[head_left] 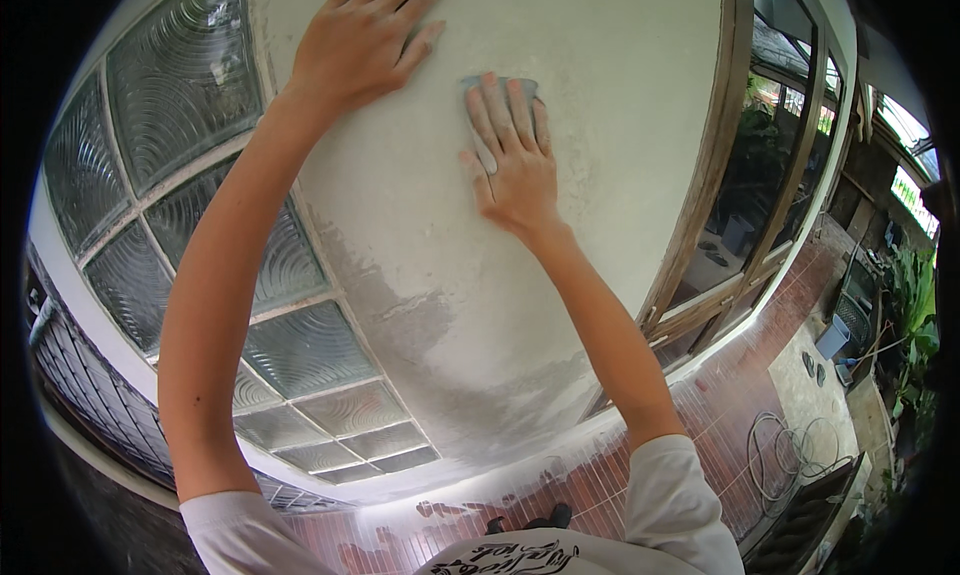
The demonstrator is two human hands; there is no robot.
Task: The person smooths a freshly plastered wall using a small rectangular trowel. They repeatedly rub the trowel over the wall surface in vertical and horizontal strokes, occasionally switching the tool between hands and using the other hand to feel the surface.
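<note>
My left hand (355,50) lies flat on the pale plastered wall (630,145) at the upper left, fingers spread and partly cut off by the top edge. It holds nothing. Lower and to the right, my right hand (520,180) presses a small grey-blue sheet, which looks like sandpaper (530,85), to the wall under its fingers. Most of that sheet is hidden; its edges show past the fingertips and beside the thumb. Whitish dust coats the fingers of both hands. A darker grey, patchy area (410,320) marks the wall below.
Glass blocks (185,75) border the wall on the left, and a wooden-framed window (735,165) on the right. Dusty reddish tiles (700,405) cover the floor. A coiled hose (775,455), a blue-grey bucket (832,337) and plants (912,295) are at the right.
</note>
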